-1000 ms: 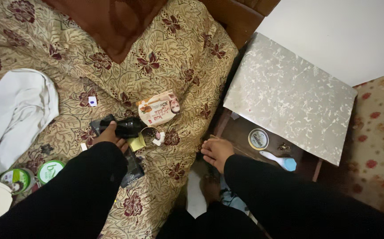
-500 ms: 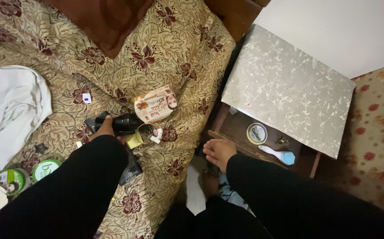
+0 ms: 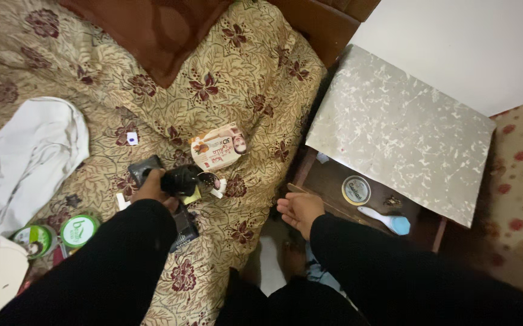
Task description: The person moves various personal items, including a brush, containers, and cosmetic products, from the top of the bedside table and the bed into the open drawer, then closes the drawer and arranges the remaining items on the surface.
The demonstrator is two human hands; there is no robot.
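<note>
left hand (image 3: 153, 188) gripping glossy black bottle (image 3: 180, 180), right hand (image 3: 301, 211) empty

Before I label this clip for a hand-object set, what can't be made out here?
Head view only:
- Dark object in the left hand: blurred, its kind unclear.
- Small bits beside it: too small.
- Open drawer: its back hidden under the marbled tabletop.
- Right hand: fingers curled, whether they touch the drawer edge is unclear.
</note>
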